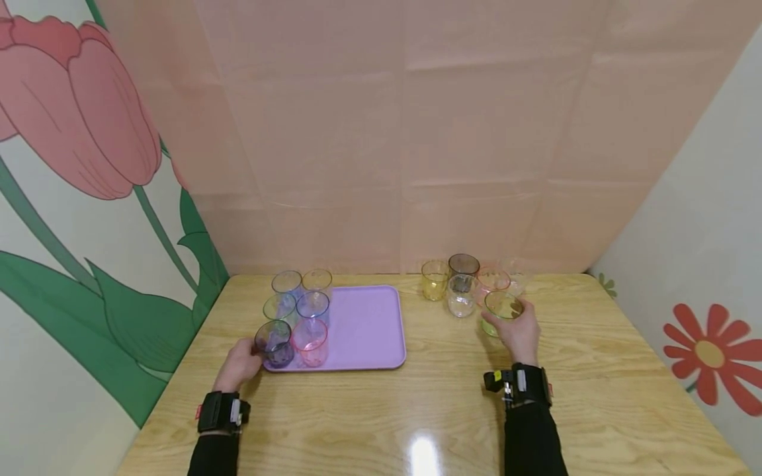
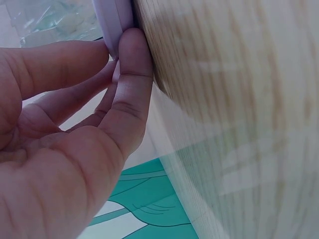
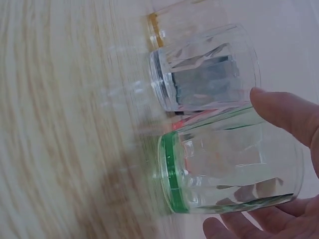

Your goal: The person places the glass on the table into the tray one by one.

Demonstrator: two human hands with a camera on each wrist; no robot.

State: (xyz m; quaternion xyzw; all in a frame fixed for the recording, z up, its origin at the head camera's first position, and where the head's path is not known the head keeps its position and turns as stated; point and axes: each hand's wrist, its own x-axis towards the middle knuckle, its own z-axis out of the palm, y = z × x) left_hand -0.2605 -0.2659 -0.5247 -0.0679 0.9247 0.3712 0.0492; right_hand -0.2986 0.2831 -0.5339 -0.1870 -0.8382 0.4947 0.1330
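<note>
My left hand (image 1: 238, 365) is at the near left corner of a purple tray (image 1: 369, 330). In the left wrist view its thumb and fingers pinch the tray's edge (image 2: 114, 22). The dark grey glass (image 1: 278, 350) stands on the tray close to those fingers, beside a pink glass (image 1: 311, 349). Over at the right, my right hand (image 1: 524, 334) holds a green glass (image 3: 229, 167), thumb near the rim on one side and fingers on the other. The glass is upright, its base close to the table.
Several more tinted glasses, among them a blue one (image 1: 313, 309), fill the tray's left half. Behind the green glass stand a clear glass (image 1: 461, 301), a yellow glass (image 1: 434, 283), a dark glass (image 1: 464, 264) and a pink glass (image 1: 493, 279). A pink-covered wall (image 1: 405, 165) rises behind the table.
</note>
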